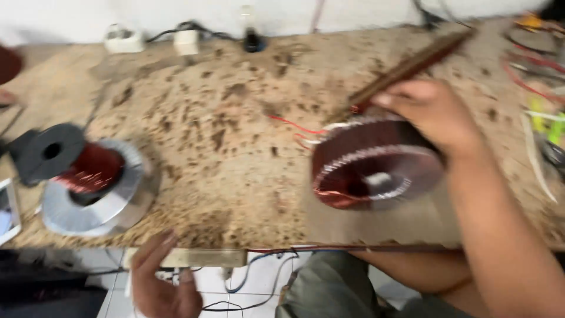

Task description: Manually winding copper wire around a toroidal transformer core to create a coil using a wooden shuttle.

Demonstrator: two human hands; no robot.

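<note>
Copper-wound stator: the round motor stator with reddish copper windings (376, 171) sits on the tabletop at centre right, tilted so its open bore faces the camera; the picture is blurred by motion, so fine detail is lost.
Right hand: the right hand (432, 112) rests on the upper rim of the stator and is closed around a long dark brown wooden stick (412, 65), which slants up and away toward the far right edge of the tabletop.
Left hand: the left hand (162, 280) hangs below the near edge of the tabletop, fingers loosely curled and spread narrow, holding nothing that I can see; its fingertips are just beside a pale strip (203, 257) fixed along that edge.
Lead wires: thin red and white wires (300, 132) trail out from the stator's left side and lie on the tabletop.
Wire spool: a black-flanged spool of red copper wire (88, 168) lies on its side at the far left, resting on a flat grey metal ring (94, 212), well apart from the stator.
Tabletop: a worn, speckled brown wooden tabletop (235, 153).
Back edge: white electrical sockets (153, 40) and a small bulb on a dark holder (252, 32) stand by the wall.
Right edge: a blurred tangle of coloured wires (538, 76).
</note>
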